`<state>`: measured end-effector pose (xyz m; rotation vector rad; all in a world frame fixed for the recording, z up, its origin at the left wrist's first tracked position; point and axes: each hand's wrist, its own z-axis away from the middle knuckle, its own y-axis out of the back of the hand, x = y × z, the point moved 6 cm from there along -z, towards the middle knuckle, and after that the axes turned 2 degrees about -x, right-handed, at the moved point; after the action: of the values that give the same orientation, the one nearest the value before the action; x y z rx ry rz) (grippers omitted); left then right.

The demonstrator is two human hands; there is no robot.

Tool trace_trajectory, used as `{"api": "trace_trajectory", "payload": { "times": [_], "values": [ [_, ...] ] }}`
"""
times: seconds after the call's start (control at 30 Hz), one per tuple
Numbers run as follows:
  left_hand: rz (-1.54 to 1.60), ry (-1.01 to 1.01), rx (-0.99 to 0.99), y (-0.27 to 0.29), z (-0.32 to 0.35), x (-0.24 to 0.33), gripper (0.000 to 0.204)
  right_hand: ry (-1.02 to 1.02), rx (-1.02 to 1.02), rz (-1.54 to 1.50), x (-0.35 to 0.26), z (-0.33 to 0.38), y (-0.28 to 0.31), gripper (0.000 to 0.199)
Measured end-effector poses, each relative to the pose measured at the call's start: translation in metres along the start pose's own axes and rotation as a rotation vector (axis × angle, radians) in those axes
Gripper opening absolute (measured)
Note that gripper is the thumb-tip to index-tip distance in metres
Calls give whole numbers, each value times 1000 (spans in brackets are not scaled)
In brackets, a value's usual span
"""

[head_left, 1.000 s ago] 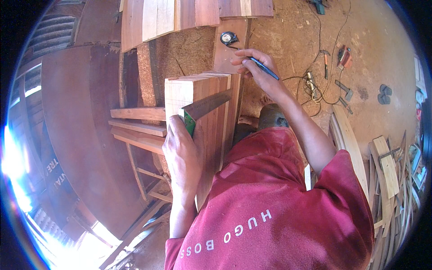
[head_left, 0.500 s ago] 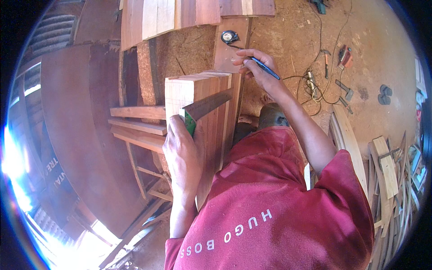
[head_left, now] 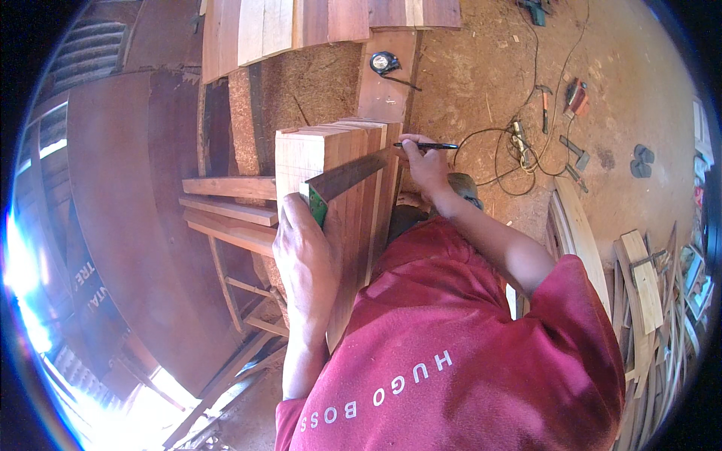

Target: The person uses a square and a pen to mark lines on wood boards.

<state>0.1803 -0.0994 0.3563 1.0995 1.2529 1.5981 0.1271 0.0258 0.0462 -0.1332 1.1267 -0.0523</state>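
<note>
A try square (head_left: 346,177) with a metal blade and green handle lies across a row of wooden boards (head_left: 347,218) set side by side. My left hand (head_left: 307,244) grips its handle against the near-left face of the boards. The blade reaches over the board edges toward the right. Pinched in my right hand (head_left: 427,167) is a dark pen (head_left: 436,146), its tip at the right side of the boards, close to the blade's far end. Thin drawn lines show on the pale left board.
A tape measure (head_left: 383,62) rests on a plank beyond the boards. More boards (head_left: 301,26) lie at the top. On the floor to the right are a hammer (head_left: 544,109), a coiled cable (head_left: 519,158), a red tool (head_left: 577,98) and stacked timber (head_left: 643,278).
My right hand has come down and nearer, bringing the pen from above the plank to the boards' right edge beside the blade. My left hand and the try square stay in place.
</note>
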Motion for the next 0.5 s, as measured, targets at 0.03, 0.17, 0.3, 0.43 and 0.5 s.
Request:
{"api": "trace_trajectory", "payload": {
  "times": [0.03,0.17,0.3,0.43,0.5],
  "values": [
    [7,2,3,0,0,-1,32,-47,19,14,9,1,-2,25],
    [28,-16,17,-2,1,-1,32,-68,47,-107,42,-8,-8,26],
    [30,-15,-2,1,1,1,32,-131,18,-178,47,-3,-13,29],
    [26,8,-7,0,0,2,32,-131,28,-336,45,1,-15,32],
    [26,6,-1,0,0,1,32,-168,18,-389,33,6,-18,32]
  ]
}}
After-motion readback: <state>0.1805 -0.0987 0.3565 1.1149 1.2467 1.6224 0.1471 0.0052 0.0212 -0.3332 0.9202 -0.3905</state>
